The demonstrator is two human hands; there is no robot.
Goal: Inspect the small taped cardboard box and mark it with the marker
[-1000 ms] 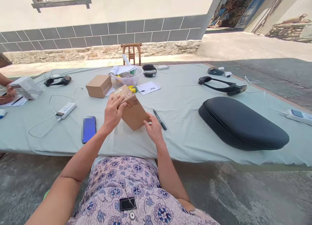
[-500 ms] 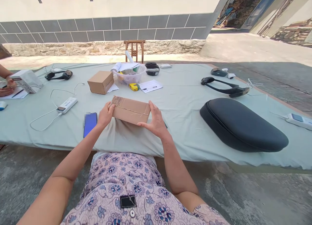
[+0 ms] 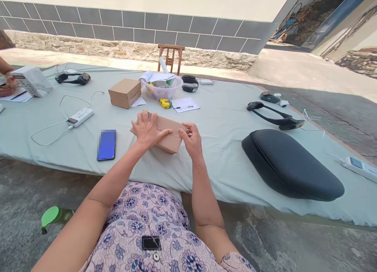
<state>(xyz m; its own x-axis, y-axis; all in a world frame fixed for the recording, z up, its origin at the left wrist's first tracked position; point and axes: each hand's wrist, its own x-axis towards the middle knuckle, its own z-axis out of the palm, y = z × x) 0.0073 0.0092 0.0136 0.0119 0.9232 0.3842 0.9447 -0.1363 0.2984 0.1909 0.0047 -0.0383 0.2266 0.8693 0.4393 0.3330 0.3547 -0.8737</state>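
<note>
A small brown cardboard box (image 3: 171,142) rests on the cloth in front of me, turned at a slant, with a split line along its top. Across the left part of the top lies my left hand (image 3: 146,129), palm down, fingers spread and thumb stretched to the right. My right hand (image 3: 192,138) is at the box's right end, thumb and forefinger pinching the edge by the split line. Left of the box, a phone with a blue screen (image 3: 107,145) lies flat. Beyond it are a larger closed cardboard box (image 3: 125,93) and a yellow tape measure (image 3: 165,103).
A black cushion-like case (image 3: 291,164) and a black headset (image 3: 275,115) lie at right. A plastic basket (image 3: 163,92) holds papers and odds and ends. A white power bank (image 3: 80,117) trails a cable at left. Another person's hand (image 3: 10,85) is at the far left.
The box has come down onto the table and turned. My left hand moved from its left end to flat on top; my right hand went from holding its side to pinching its end edge.
</note>
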